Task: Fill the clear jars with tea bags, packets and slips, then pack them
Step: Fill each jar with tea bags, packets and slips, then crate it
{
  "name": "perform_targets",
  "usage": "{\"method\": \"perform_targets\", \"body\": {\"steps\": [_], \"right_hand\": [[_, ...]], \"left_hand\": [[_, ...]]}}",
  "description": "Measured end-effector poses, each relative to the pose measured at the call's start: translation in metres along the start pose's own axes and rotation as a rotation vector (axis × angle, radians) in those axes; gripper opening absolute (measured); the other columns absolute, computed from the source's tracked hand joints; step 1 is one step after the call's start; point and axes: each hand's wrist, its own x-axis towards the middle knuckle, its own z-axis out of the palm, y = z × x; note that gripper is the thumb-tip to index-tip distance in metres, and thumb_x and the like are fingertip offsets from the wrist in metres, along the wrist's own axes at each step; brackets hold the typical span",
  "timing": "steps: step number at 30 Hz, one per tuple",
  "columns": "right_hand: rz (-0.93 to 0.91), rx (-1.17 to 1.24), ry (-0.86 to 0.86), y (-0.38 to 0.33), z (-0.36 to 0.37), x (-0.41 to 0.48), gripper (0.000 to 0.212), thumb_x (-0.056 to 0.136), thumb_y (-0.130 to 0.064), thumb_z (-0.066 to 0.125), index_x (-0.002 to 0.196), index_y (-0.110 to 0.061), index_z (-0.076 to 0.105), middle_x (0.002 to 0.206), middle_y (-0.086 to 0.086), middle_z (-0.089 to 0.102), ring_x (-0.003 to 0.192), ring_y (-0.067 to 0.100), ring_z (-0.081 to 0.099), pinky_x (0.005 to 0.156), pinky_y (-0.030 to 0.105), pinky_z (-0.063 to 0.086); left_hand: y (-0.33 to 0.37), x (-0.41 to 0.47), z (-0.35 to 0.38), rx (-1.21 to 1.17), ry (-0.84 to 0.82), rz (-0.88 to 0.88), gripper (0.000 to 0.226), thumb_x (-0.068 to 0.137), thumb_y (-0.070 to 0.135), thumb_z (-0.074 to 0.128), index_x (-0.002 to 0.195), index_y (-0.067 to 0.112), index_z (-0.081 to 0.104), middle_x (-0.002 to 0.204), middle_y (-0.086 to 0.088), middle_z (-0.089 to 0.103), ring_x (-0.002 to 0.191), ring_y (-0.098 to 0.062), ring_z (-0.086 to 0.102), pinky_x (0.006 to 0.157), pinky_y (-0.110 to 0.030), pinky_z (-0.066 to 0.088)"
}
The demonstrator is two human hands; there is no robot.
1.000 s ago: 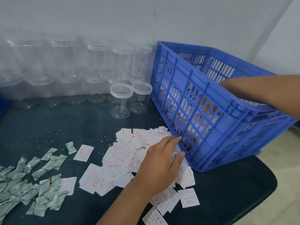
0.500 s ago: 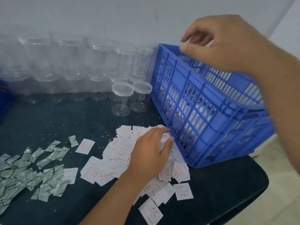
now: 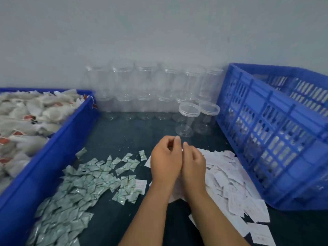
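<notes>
Hands together, left hand (image 3: pixel 166 163) hiding pinch; slips (image 3: pixel 229 176) print blurred.

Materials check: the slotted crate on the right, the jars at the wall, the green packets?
Slotted crate: rigid blue moulded plastic, judging by its ribbed lattice walls and dull sheen. Jars: clear hard plastic, probably; see-through walls, thin lids, though glass can't be ruled out. Green packets: glossy film or foil laminate, going by the crinkled glints; which one is unclear.

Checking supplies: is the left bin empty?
No, the left bin is piled with white tea bags.
</notes>
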Motion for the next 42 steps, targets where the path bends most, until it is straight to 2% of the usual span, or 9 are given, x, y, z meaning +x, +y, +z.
{"method": "perform_targets", "body": {"steps": [8, 13, 19, 24, 27, 31, 36, 39, 42], "right_hand": [[-0.163, 0.012, -0.133, 0.017, 0.004, -0.005, 0.056, 0.096, -0.064, 0.042, 0.055, -0.025, 0.045, 0.053, -0.009, 0.046, 0.052, 0.005, 0.042, 0.051, 0.017, 0.037], [-0.145, 0.028, -0.09, 0.019, 0.006, -0.001, 0.063, 0.096, -0.069, 0.032, 0.053, -0.025, 0.046, 0.054, -0.002, 0.049, 0.053, 0.007, 0.046, 0.055, 0.017, 0.041], [-0.177, -0.028, -0.112, 0.025, 0.01, -0.001, 0.069, 0.099, -0.07, 0.024, 0.052, -0.027, 0.05, 0.051, -0.003, 0.049, 0.05, 0.005, 0.047, 0.055, 0.017, 0.041], [-0.194, 0.007, -0.081, 0.023, 0.008, 0.0, 0.068, 0.1, -0.067, 0.026, 0.052, -0.025, 0.051, 0.051, -0.003, 0.049, 0.05, 0.004, 0.047, 0.055, 0.016, 0.039], [-0.22, 0.0, -0.059, 0.023, 0.008, 0.0, 0.066, 0.099, -0.065, 0.029, 0.059, -0.016, 0.05, 0.052, -0.001, 0.049, 0.051, 0.006, 0.047, 0.054, 0.019, 0.038], [-0.329, -0.121, -0.06, 0.024, 0.009, -0.003, 0.053, 0.096, -0.06, 0.044, 0.059, -0.021, 0.041, 0.055, -0.004, 0.044, 0.053, 0.01, 0.042, 0.052, 0.024, 0.032], [-0.494, -0.207, -0.042, 0.018, 0.009, -0.008, 0.027, 0.088, -0.056, 0.069, 0.087, -0.033, 0.054, 0.086, -0.015, 0.058, 0.078, 0.013, 0.06, 0.065, 0.015, 0.045], [-0.455, -0.24, -0.156, 0.018, 0.012, -0.013, 0.072, 0.073, -0.064, 0.082, 0.131, -0.036, 0.05, 0.13, -0.031, 0.047, 0.122, 0.003, 0.055, 0.091, 0.01, 0.045], [-0.228, -0.193, -0.378, 0.016, 0.014, -0.018, 0.116, 0.061, -0.071, 0.089, 0.157, -0.048, 0.027, 0.155, -0.039, 0.031, 0.146, -0.014, 0.033, 0.115, 0.018, 0.038]], "left_hand": [[0.012, 0.031, -0.004, 0.082, -0.076, -0.037, 0.015, 0.097, 0.051, 0.064, 0.097, 0.036, 0.068, 0.093, 0.02, 0.072, 0.087, 0.003, 0.067, 0.078, -0.027, 0.055], [0.021, 0.088, 0.025, 0.383, -0.328, -0.009, 0.082, 0.086, 0.065, 0.074, 0.151, 0.025, 0.043, 0.148, 0.0, 0.048, 0.131, -0.02, 0.055, 0.102, -0.034, 0.047], [0.025, 0.139, 0.067, 0.419, -0.349, 0.072, 0.12, 0.077, 0.063, 0.084, 0.165, 0.018, 0.017, 0.168, -0.006, 0.025, 0.155, -0.027, 0.028, 0.124, -0.048, 0.033], [0.018, 0.144, 0.071, 0.471, -0.346, 0.148, 0.12, 0.082, 0.05, 0.086, 0.167, 0.019, 0.008, 0.168, -0.003, 0.033, 0.152, -0.025, 0.036, 0.118, -0.042, 0.038], [0.023, 0.131, 0.047, 0.44, -0.283, 0.18, 0.113, 0.077, 0.053, 0.088, 0.164, 0.023, 0.022, 0.16, -0.001, 0.04, 0.147, -0.021, 0.038, 0.119, -0.039, 0.038], [0.027, 0.096, -0.008, 0.436, -0.259, 0.065, 0.098, 0.065, 0.065, 0.089, 0.143, 0.029, 0.042, 0.135, 0.007, 0.035, 0.124, -0.014, 0.047, 0.097, -0.027, 0.04], [0.02, 0.049, -0.085, 0.323, -0.182, 0.092, 0.09, 0.056, 0.076, 0.086, 0.127, 0.044, 0.04, 0.12, 0.03, 0.046, 0.11, 0.01, 0.053, 0.081, -0.01, 0.041], [0.014, 0.031, -0.109, 0.224, -0.155, 0.084, 0.08, 0.054, 0.081, 0.079, 0.119, 0.051, 0.043, 0.111, 0.04, 0.058, 0.104, 0.023, 0.054, 0.076, -0.011, 0.046], [0.0, 0.018, -0.113, 0.014, -0.161, 0.041, 0.077, 0.062, 0.077, 0.077, 0.129, 0.05, 0.047, 0.118, 0.036, 0.063, 0.108, 0.01, 0.065, 0.083, -0.02, 0.056]]}}
